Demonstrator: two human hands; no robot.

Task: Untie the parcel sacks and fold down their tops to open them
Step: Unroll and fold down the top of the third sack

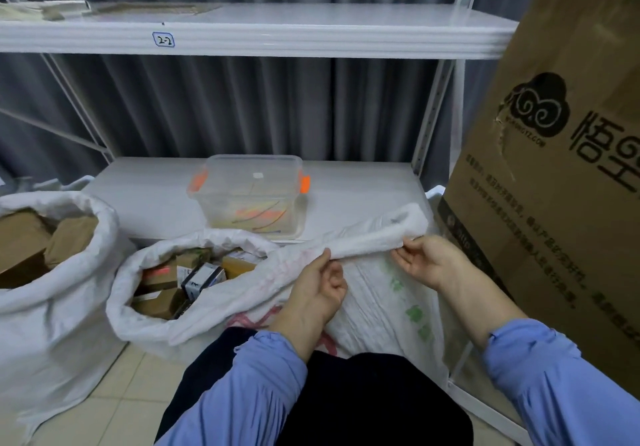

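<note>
Left hand (pixel 317 288) and right hand (pixel 427 262) each pinch the rolled top (pixel 367 241) of the near sack (pixel 381 293) by the knees. It looks untied, the fold-down half made. Beyond, on the left, middle sack (pixel 138 321) and left sack (pixel 52 324) stand open, tops already rolled.

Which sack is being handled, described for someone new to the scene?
Find the tall brown cardboard box at right; the sack stands just left of it. Unlike the two open sacks showing parcels, its rolled top is pinched by the left hand and right hand, and green print marks it.
</note>
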